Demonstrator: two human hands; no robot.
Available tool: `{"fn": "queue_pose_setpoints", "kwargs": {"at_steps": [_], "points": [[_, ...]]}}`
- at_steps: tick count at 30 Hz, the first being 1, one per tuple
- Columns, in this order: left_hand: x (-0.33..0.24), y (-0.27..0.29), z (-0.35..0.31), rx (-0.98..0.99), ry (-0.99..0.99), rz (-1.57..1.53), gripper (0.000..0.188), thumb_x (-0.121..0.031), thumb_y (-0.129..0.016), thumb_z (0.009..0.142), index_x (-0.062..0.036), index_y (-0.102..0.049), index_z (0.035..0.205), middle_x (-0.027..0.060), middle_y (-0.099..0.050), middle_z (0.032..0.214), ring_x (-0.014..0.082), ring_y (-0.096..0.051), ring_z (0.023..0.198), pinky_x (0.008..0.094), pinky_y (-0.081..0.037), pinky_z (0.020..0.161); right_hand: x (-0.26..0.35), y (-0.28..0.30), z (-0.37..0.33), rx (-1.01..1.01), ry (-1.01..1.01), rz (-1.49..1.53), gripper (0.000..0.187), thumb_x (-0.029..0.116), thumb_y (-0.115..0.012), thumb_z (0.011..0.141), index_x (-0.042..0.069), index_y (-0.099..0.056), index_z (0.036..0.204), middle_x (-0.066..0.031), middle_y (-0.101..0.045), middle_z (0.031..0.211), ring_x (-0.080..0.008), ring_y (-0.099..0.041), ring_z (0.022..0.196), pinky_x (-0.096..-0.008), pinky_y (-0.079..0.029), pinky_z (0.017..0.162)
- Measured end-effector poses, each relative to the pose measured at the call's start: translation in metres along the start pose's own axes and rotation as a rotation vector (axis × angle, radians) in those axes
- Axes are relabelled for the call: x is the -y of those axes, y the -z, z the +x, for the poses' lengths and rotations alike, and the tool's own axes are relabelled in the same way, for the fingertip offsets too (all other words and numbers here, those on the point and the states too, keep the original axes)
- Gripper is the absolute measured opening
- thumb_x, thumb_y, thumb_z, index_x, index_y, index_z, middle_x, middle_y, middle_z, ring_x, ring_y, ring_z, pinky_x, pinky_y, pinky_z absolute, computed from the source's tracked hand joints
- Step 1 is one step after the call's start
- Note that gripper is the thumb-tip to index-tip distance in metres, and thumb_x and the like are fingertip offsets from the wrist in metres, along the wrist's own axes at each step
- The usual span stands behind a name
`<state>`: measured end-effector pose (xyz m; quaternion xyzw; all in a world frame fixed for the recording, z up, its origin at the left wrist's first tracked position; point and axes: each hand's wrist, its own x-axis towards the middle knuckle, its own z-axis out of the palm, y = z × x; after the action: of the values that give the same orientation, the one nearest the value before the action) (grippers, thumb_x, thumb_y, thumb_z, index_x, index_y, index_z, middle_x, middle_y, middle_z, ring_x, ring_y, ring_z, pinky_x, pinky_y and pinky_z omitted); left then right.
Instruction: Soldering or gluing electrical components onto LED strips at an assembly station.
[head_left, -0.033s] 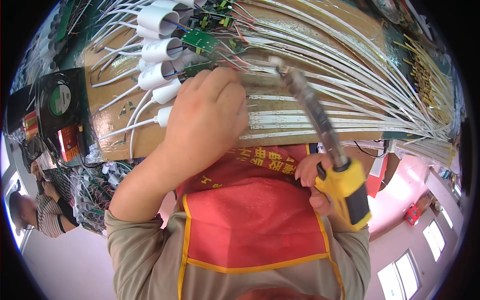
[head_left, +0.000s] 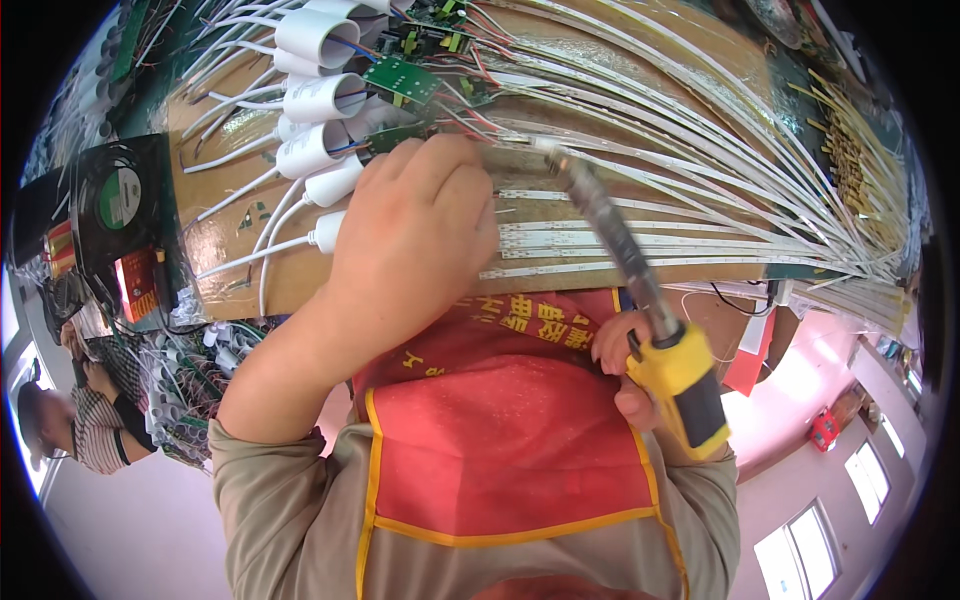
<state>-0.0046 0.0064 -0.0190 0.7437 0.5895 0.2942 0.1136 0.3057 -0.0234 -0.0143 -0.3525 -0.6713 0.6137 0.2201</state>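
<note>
My left hand (head_left: pixel 415 225) is bent over the near edge of the work board, its fingers curled and their tips hidden beneath it. What it pinches I cannot make out; white tubular housings and wires lie beside it. In my right hand (head_left: pixel 622 350) is a soldering iron (head_left: pixel 680 385) with a yellow and black grip. Its long metal barrel slants up and left, slightly blurred, over the white LED strips (head_left: pixel 620 240). A green circuit board (head_left: pixel 402 78) with red and white wires lies just beyond my left hand.
White housings (head_left: pixel 318 38) with cables line the board's left side. A black fan (head_left: pixel 118 195) stands at the left, near a red box (head_left: pixel 137 285). Bundled strip ends (head_left: pixel 850 165) lie at the far right. Another person (head_left: pixel 95 425) sits at the left.
The soldering iron has shifted slightly left, and its tip has come a little nearer to me. My left hand has hardly moved.
</note>
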Motion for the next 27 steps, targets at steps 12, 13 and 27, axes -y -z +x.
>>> {"fn": "queue_pose_setpoints", "kwargs": {"at_steps": [12, 13, 27], "points": [[0.001, -0.003, -0.001, -0.052, -0.036, 0.002, 0.019, 0.002, -0.074, 0.072, -0.0059, -0.063, 0.086, 0.0085, -0.065, 0.098, 0.0312, -0.065, 0.086, 0.0407, -0.054, 0.076, -0.028, -0.004, -0.017, 0.016, -0.191, 0.084, 0.036, 0.019, -0.08, 0.078, 0.001, -0.07, 0.108, -0.0057, -0.065, 0.08, -0.0238, -0.06, 0.066, -0.0325, -0.048, 0.06], [0.001, -0.004, -0.001, -0.05, -0.035, 0.001, 0.02, 0.002, -0.074, 0.072, -0.0059, -0.063, 0.086, 0.0084, -0.065, 0.098, 0.0311, -0.065, 0.086, 0.0407, -0.054, 0.076, -0.029, -0.005, -0.017, 0.024, -0.216, 0.092, 0.036, 0.02, -0.079, 0.078, 0.001, -0.07, 0.108, -0.0051, -0.064, 0.08, -0.0232, -0.06, 0.066, -0.0321, -0.048, 0.06], [0.001, -0.003, -0.001, -0.044, -0.039, -0.001, 0.02, 0.002, -0.074, 0.072, -0.0059, -0.063, 0.087, 0.0083, -0.066, 0.098, 0.0309, -0.066, 0.087, 0.0408, -0.055, 0.077, -0.036, -0.003, -0.021, 0.015, -0.277, 0.0, 0.036, 0.031, -0.079, 0.077, 0.005, -0.069, 0.099, -0.0074, -0.062, 0.077, -0.0288, -0.059, 0.066, -0.0353, -0.048, 0.061]]}}
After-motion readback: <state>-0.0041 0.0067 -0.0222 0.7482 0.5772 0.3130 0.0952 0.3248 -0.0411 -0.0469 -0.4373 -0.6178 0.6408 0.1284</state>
